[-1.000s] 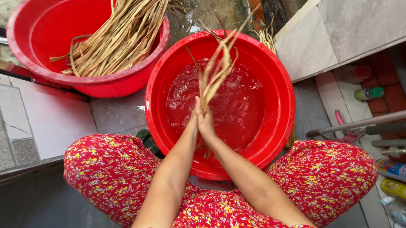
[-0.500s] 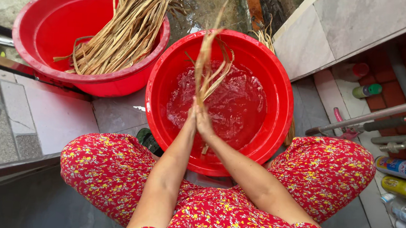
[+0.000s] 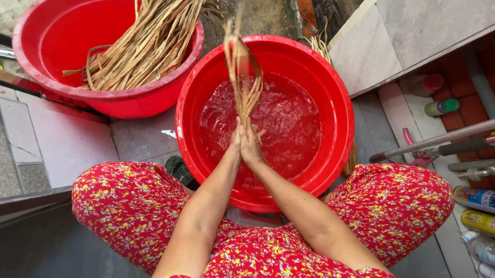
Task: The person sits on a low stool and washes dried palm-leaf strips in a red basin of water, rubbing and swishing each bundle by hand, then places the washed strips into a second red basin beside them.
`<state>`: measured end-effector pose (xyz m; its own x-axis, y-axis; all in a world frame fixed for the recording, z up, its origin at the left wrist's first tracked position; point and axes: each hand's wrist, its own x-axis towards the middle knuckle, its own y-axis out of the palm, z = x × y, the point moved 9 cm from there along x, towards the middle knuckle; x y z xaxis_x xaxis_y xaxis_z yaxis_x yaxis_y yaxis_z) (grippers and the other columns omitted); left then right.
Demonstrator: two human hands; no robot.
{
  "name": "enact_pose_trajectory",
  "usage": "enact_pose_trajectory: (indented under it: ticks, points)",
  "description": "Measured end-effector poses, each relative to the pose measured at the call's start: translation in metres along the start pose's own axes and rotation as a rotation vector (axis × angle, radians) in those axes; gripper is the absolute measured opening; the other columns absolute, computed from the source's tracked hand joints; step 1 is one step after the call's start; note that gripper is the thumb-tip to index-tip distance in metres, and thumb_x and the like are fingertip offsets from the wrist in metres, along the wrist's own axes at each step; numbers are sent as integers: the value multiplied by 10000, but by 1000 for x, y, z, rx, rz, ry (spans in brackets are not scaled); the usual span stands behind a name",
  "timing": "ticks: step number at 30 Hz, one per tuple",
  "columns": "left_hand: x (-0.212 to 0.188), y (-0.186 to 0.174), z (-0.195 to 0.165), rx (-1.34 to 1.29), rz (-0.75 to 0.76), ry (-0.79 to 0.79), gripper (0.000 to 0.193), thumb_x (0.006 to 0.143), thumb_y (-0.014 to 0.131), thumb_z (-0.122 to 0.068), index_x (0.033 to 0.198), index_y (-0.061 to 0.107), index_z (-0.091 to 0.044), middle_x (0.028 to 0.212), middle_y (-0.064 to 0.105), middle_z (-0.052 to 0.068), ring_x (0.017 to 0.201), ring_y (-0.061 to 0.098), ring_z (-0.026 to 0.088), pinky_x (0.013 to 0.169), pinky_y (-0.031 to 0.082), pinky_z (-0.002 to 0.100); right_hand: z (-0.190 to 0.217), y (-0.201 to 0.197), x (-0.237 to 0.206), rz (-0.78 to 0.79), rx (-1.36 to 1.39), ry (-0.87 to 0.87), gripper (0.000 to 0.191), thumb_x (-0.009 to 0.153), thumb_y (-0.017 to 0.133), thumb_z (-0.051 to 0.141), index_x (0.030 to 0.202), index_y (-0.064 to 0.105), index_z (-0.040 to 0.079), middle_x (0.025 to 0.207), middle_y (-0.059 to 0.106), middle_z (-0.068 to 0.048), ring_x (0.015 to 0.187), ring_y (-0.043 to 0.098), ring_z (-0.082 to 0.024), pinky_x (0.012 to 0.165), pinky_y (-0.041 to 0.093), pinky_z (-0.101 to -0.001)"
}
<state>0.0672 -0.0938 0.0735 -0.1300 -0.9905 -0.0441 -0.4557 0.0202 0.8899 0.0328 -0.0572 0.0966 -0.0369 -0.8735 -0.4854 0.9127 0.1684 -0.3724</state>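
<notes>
Overhead: a seated person in red floral trousers (image 3: pixel 136 206) works over a basin, knees spread either side of it.
Open room: the red water basin (image 3: pixel 338 132) sits between the knees, its near rim close to the lap; grey tiled floor (image 3: pixel 61 140) shows bare at left, while a stone step (image 3: pixel 388 39) closes in at far right.
Edges: a second red basin (image 3: pixel 55 38) stands far left, its rim just beside the water basin's rim.
Hands: left hand (image 3: pixel 235 141) and right hand (image 3: pixel 252 146) are pressed together, palms clamped on the lower end of a small bundle of fibres (image 3: pixel 242 71).
Bundle position: it rises from between the palms toward the far rim, above the water, strands splaying at mid-length.
Materials: the fibres look dry, tan and stringy; a larger heap of the same strands (image 3: pixel 151 38) fills the far-left basin; the water is rippled; both basins are glossy plastic.
Right margin: spray cans (image 3: pixel 484 199) and bottles lie beside metal pipes (image 3: pixel 462 133).
</notes>
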Motion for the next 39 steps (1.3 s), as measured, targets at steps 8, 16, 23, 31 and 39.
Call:
enact_pose_trajectory:
  ticks: [8,16,23,31,39]
  points:
    - [-14,-11,41,890,-305,-429,595,1089,449,-571,1405,590,-87,1286,695,145,1190,657,283,1026,478,456,1,-68,36,-308,-687,-235,581,1099,278,473,1613,374,220,1678,244,-92,1497,208,-340,1121,213,-698]
    - [-19,-9,18,1627,-185,-415,623,1000,359,-569,1403,548,-133,1064,725,270,990,713,448,823,541,562,-11,-51,57,172,852,75,537,1049,531,509,1212,638,8,1061,691,-91,1034,654,-216,971,549,-453]
    - [-69,-22,106,1827,366,-749,534,963,540,-463,1353,587,-102,1183,677,217,1115,673,356,952,514,505,-88,-62,35,49,592,415,344,950,700,92,1269,641,-23,1016,727,-181,762,727,-266,617,607,-380]
    - [-21,-36,30,645,-323,-605,700,1069,314,-658,1347,673,-126,1222,688,7,1151,596,203,966,466,395,-38,-62,50,-234,518,128,588,955,589,156,1505,405,254,1381,592,-28,854,652,-239,601,523,-322]
    - [-7,-15,29,217,-486,-394,700,1006,473,-647,1351,611,-54,1215,665,147,1102,642,297,898,521,469,18,-31,24,-123,150,58,701,960,388,618,1570,341,276,1598,380,-138,1439,451,-359,1142,403,-550]
